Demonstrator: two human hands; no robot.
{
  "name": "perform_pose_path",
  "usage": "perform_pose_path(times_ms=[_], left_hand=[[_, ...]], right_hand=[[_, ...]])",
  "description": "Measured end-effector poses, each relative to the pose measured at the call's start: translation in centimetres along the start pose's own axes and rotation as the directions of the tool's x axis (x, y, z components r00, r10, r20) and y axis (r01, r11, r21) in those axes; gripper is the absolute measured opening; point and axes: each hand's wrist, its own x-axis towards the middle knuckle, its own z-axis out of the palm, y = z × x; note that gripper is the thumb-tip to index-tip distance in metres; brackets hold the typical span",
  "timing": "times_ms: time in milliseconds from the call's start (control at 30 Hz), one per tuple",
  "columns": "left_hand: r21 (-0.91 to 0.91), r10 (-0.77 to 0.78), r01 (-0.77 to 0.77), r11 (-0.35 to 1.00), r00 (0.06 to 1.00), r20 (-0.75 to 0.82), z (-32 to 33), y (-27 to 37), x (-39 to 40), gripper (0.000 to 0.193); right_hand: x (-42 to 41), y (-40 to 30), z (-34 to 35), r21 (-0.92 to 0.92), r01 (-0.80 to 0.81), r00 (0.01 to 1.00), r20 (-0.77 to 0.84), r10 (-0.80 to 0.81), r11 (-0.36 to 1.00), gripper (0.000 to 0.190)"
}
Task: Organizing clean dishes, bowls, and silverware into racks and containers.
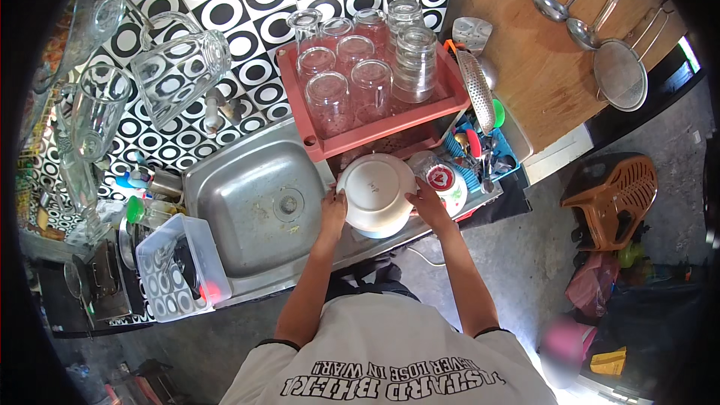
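My left hand (334, 215) and my right hand (432, 208) grip opposite sides of the rim of an upturned white bowl (374, 183). My thumbs lie on its upper side, while the fingers beneath are mostly hidden. Below it shows the edge of another pale, bluish dish (388, 229); whether the two touch I cannot tell. Just right of the bowl stand upturned bowls with a red and green pattern (453, 198), close to my right hand. To the left of my left hand lies a stainless steel sink (247, 202) with food scraps around its drain.
A red rack (388, 124) behind the bowl carries several upturned glasses (328, 93). At the right are a blue cutlery basket (498, 152) and a perforated metal strainer (475, 90). A clear plastic bin (183, 270) stands left of the sink; a glass pitcher (180, 73) hangs above.
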Motion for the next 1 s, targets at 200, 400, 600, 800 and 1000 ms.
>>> perform_pose_path(times_ms=[200, 400, 600, 800, 1000], left_hand=[[0.122, 0.327, -0.317, 0.94, 0.942, -0.073, 0.6, -4.6, 2.3, 0.037], [0.352, 0.535, -0.465, 0.813, 0.834, -0.134, 0.5, -5.1, 3.4, 0.04], [-0.213, -0.05, 0.033, 0.977, 0.996, -0.075, 0.2, 1.8, 0.2, 0.041], [-0.228, -0.165, 0.156, 0.961, 0.986, -0.021, -0.9, 3.2, -1.6, 0.048], [-0.175, -0.312, 0.304, 0.937, 0.95, -0.02, -2.8, 5.1, -5.8, 0.046]], right_hand=[[0.3, -0.4, -0.3, -0.211, -0.024, 0.999, -0.034, 0.017, 0.977, 0.064], [2.2, 2.6, -0.4, -0.339, 0.066, 0.997, -0.024, -0.079, 0.939, 0.063], [1.4, 2.3, -1.2, -0.376, 0.048, 0.998, -0.016, -0.059, 0.925, 0.062], [-0.1, 2.3, -2.5, -0.217, 0.028, 0.991, 0.131, 0.001, 0.976, 0.058], [-1.6, 5.2, -3.2, -0.185, 0.1, 0.984, 0.164, -0.07, 0.978, 0.057]])
